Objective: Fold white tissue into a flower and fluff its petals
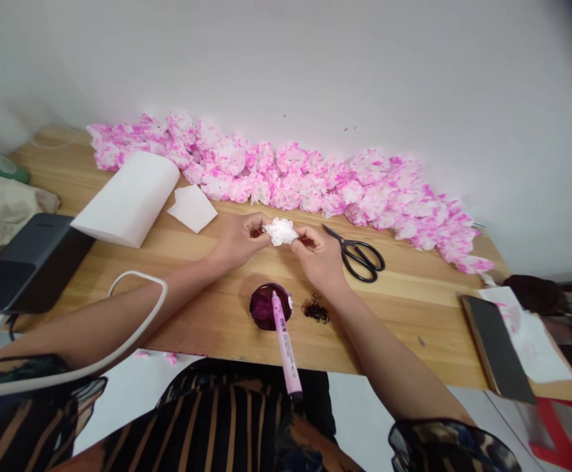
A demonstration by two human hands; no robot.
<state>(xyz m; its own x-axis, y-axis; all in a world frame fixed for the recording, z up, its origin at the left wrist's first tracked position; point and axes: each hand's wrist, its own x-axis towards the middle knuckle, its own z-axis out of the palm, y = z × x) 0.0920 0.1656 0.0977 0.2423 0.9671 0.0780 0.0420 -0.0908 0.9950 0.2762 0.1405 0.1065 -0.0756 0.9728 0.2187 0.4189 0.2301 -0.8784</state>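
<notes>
A small white paper flower (281, 231) with ruffled petals is held above the middle of the table. My left hand (241, 239) pinches its left side, and my right hand (319, 254) pinches its right side. Black-handled scissors (357, 254) lie just right of my right hand, blades toward the back left. Below the hands stands a small round dish (262, 307) of dark purple liquid. A pink marker-like pen (286, 347) rests across it, sticking out past the table's front edge. Beside the dish sits a little heap of thin black ties or wires (317, 308).
Pink-and-white paper flowers (290, 174) line the wall side. On the left are a stack of white paper (128, 196), a folded paper piece (193, 208), a dark box-like device (30, 262) and a white cable (138, 328). A phone (496, 347) and stained paper (531, 337) lie right.
</notes>
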